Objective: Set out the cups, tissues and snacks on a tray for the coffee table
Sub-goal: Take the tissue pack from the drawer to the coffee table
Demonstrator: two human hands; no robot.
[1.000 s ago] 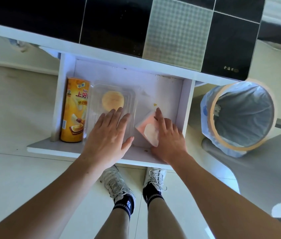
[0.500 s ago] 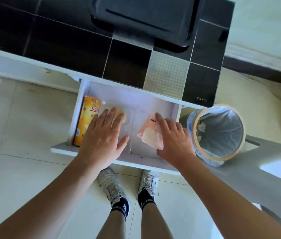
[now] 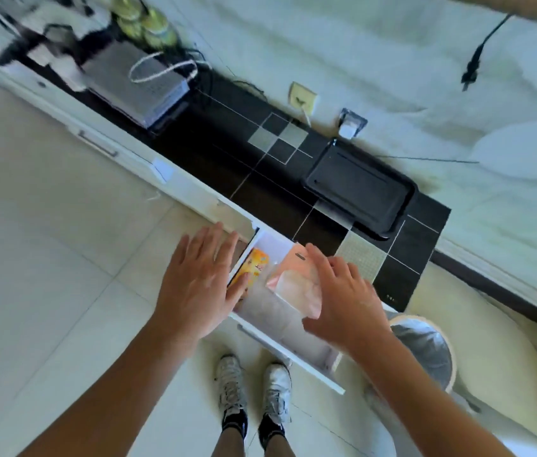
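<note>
Here, the right hand (image 3: 343,305) grips the pink tissue pack (image 3: 296,285) above the open drawer (image 3: 280,328). The left hand (image 3: 194,285) is spread flat, near the orange snack can (image 3: 253,265).

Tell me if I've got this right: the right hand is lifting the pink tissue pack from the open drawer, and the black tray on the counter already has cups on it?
Not quite. In the head view, the black tray is bare, with no cups on it. The rest holds: the right hand holds the pink tissue pack above the open drawer.

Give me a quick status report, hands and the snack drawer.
Left hand open, flat over the orange snack can. Right hand grips the pink tissue pack above the open drawer. Black tray bare on the counter; nothing blocks it.
</note>
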